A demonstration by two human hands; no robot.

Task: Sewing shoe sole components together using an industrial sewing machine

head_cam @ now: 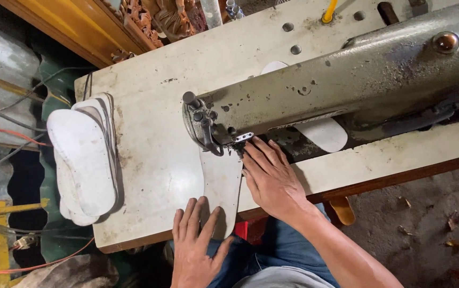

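I see the flat white insole-shaped sole piece (220, 184) lying on the worn cream wooden table (149, 133), with its toe end under the needle foot of the old grey-green metal sewing machine (314, 90). My left hand (193, 245) lies at six o'clock from the piece, fingers spread and pressed flat on its heel end at the table edge; it pinches nothing. My right hand (272, 178) rests at three o'clock, fingers together and flat along the piece's side, close to the needle; it also holds nothing closed.

I judge the piece to be light, thin and a little bendable, so flat palms at its edges suit it better than a pinch.

At nine o'clock, well apart, a stack of white sole pieces (85, 160) hangs over the table edge. Another white piece (322, 133) lies behind the machine arm.
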